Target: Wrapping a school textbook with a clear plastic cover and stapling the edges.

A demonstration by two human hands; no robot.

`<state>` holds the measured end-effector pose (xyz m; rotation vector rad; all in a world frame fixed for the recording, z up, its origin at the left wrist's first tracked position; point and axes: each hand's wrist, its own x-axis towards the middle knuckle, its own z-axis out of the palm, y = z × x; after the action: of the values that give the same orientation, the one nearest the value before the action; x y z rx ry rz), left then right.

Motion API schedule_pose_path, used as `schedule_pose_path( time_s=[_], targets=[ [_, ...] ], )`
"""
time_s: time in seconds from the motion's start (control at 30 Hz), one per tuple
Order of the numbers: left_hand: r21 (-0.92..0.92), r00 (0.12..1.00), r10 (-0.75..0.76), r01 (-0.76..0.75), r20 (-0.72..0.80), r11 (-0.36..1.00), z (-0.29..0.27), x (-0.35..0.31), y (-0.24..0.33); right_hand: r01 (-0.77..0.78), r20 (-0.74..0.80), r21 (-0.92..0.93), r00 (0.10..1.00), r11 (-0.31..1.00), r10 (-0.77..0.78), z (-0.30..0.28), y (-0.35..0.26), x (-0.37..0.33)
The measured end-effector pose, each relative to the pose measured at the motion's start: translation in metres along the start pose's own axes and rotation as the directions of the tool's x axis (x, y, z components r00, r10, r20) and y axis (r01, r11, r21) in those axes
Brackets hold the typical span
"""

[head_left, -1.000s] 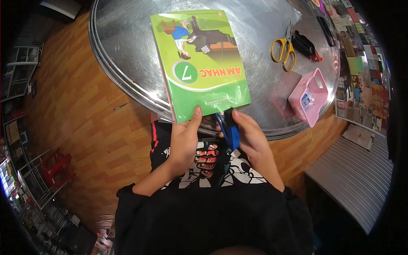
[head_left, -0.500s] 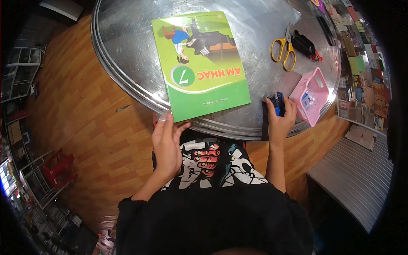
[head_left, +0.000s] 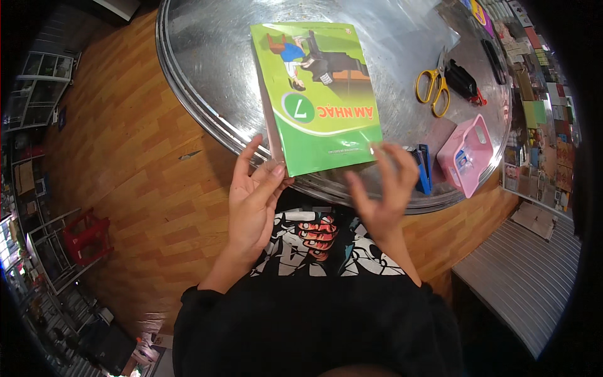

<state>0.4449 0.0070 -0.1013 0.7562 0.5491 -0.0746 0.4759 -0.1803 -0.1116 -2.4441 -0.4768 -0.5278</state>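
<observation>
A green booklet [head_left: 326,94] with a piano picture on its cover lies upside down to me on the round metal table [head_left: 204,69]. Its left side is tilted up, so the page edges show. My left hand [head_left: 252,204] pinches the near left corner between thumb and fingers. Over the near right corner hovers my right hand [head_left: 386,198], fingers spread and blurred, holding nothing; whether a fingertip touches the cover I cannot tell. Just right of that hand stands a small blue and black tool [head_left: 424,173], apparently a stapler, partly hidden by the fingers.
A pink plastic basket [head_left: 447,157] with small blue items stands at the table's right edge. Beyond it lie yellow-handled scissors [head_left: 439,74], a black tool with a red end [head_left: 461,80] and a long black object [head_left: 494,61]. A clear plastic sheet [head_left: 411,41] lies farther back.
My right hand has let go of the blue and black tool and moved left to the booklet. The booklet's left side has been raised by my left hand. The whole view has shifted slightly.
</observation>
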Motion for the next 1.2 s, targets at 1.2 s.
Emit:
schedule_pose_path(
  time_s=[1.2],
  targets=[
    [-0.215,0.957,0.002,0.063,0.290,0.975,0.030,0.013,-0.004,0.241,-0.167,0.187,0.963,0.952,-0.211,0.026,-0.040,0.015]
  ],
)
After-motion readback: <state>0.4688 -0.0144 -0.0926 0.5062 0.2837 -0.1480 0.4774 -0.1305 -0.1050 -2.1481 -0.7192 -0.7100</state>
